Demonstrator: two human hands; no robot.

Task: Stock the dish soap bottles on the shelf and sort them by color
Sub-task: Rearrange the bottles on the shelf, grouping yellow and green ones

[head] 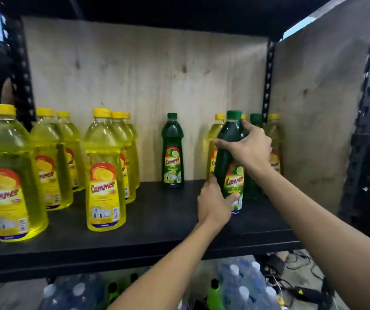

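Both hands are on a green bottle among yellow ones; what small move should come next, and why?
Probably carry the held green bottle left to stand beside the lone green bottle. Left hand and right hand grip it among yellow bottles, so the colours are mixed there.

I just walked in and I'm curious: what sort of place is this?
Probably a stockroom or shop storage area: a black metal shelf lined with yellow dish soap bottles, and shrink-wrapped packs of water bottles on the floor beneath.

green bottle [255, 153] behind held one mostly hidden, leftmost yellow bottle [11, 175] blurred
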